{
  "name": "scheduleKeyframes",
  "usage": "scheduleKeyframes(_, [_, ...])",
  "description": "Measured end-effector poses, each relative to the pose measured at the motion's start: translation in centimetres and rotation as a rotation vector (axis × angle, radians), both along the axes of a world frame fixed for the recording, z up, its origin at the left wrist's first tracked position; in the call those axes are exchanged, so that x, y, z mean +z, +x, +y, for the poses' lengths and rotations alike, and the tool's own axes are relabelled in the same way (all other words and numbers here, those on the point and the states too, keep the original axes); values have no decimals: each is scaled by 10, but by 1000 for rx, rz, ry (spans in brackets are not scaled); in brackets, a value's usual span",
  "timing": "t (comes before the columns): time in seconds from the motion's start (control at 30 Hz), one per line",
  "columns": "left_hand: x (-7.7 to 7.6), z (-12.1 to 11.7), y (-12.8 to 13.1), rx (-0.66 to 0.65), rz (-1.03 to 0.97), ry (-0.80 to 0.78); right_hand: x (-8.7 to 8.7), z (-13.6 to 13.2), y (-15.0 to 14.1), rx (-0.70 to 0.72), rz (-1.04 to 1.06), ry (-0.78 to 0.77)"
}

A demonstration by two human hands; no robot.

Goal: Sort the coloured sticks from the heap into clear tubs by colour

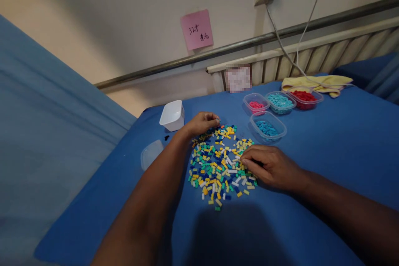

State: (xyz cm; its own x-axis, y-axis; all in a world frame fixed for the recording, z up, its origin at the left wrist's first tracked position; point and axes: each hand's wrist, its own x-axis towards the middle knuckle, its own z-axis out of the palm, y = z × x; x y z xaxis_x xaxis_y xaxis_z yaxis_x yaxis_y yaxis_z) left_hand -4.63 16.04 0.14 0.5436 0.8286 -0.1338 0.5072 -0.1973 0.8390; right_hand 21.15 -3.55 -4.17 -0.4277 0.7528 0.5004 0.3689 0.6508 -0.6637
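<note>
A spread of small building bricks [218,166] in yellow, green, dark blue and white lies on the blue cloth. At its far edge my left hand [204,124] is closed, fingertips pinched together; whatever they hold is too small to make out. From the right, my right hand [271,167] reaches to the pile's edge, thumb and fingers closed together among the bricks. Its fingertips touch the pile, and I cannot tell which brick is between them. Beyond that hand stands a clear tub of blue bricks [266,128].
Clear tubs hold pink bricks [257,107], turquoise bricks [280,102] and red bricks [303,96]. A white container [172,116] and a translucent lid [151,154] lie left. Behind are a yellow cloth [324,83], a radiator [311,56] and a white cable [280,43].
</note>
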Motion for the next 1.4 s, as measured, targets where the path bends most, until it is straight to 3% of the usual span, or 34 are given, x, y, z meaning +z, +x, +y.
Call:
scheduleKeyframes(0.1, [5,-8,3,-1,-93,-84,-1,1,0,0,2,-7])
scheduleKeyframes(0.2, [15,-14,22,-23,-93,-80,0,1,0,-6,9,0])
scheduleKeyframes(0.4, [42,-21,97,-289,-71,54,1,1,1,-17,39,-2])
scheduleKeyframes(0.5, [47,-17,113,-327,-27,176,0,0,2,-26,51,-6])
scheduleKeyframes(0.63, [38,-18,89,-277,418,487,-1,1,1,-23,51,5])
scheduleKeyframes(0.73, [25,-38,58,-337,643,621,0,2,1,-28,49,14])
scheduleKeyframes(0.9, [15,-91,17,-402,547,690,1,3,0,-49,49,31])
scheduleKeyframes(1.03, [13,-109,1,-279,502,710,-3,7,-1,-77,34,91])
scheduleKeyframes(1.1, [10,-113,-1,-254,495,686,-8,10,-2,-114,-22,150])
scheduleKeyframes(1.2, [6,-123,1,-332,486,599,-16,13,-4,-185,-147,150])
scheduleKeyframes(1.3, [8,-133,4,-374,425,541,-15,12,-6,-123,-198,87])
scheduleKeyframes(1.4, [9,-128,12,-308,392,570,-10,11,-6,-59,-158,87])
